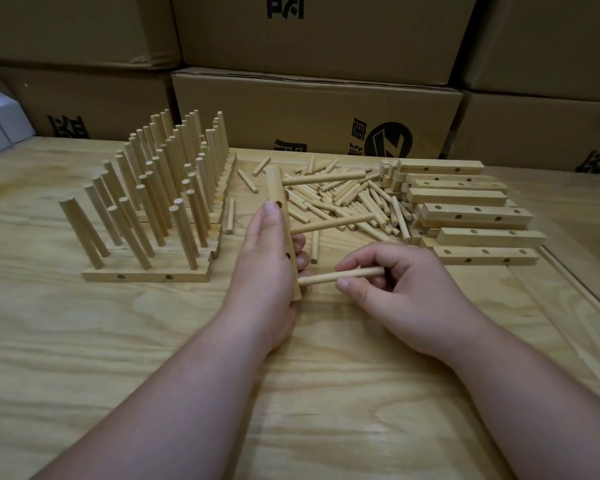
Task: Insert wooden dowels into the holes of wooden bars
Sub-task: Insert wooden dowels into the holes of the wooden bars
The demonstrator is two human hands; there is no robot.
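Far left on the surface (84,341): finished bars (146,275) bristling with upright dowels. Centre: left hand (267,268) gripping a bar (281,216) on end, two dowels already jutting rightward. Beside it, right hand (388,285) pinching a dowel (340,276), tip at the bar's lowest hole. Behind, loose dowels (354,199); far right, stacked empty bars (465,213).

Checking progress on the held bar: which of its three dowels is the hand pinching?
The nearest dowel, pinched by the right hand at the bar's lower end.
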